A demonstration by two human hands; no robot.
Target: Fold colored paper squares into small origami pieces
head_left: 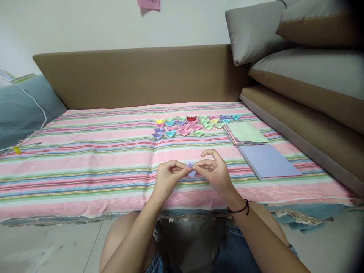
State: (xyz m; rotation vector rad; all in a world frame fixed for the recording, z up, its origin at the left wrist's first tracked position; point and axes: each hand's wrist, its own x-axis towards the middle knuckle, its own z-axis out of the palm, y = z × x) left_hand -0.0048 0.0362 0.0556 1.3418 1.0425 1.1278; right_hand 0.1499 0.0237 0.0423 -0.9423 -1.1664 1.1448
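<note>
A small folded piece of lilac paper (191,173) is pinched between my two hands above the striped cloth. My left hand (168,175) grips its left side between thumb and fingers. From the other side, my right hand (216,172) holds it with thumb and fingertips, one finger raised and curled. Part of the paper is hidden behind the thumbs. Beyond my hands stand several rows of small folded paper boats, among them a red boat (191,119), a pink boat (184,131) and a turquoise boat (171,133).
Right of the boats lies a stack of pale green paper (247,133), and nearer me a stack of lilac paper (270,161). Large cushions (309,72) are piled at the right. A white cable (40,106) runs along the left. The striped cloth (85,167) covers the seat.
</note>
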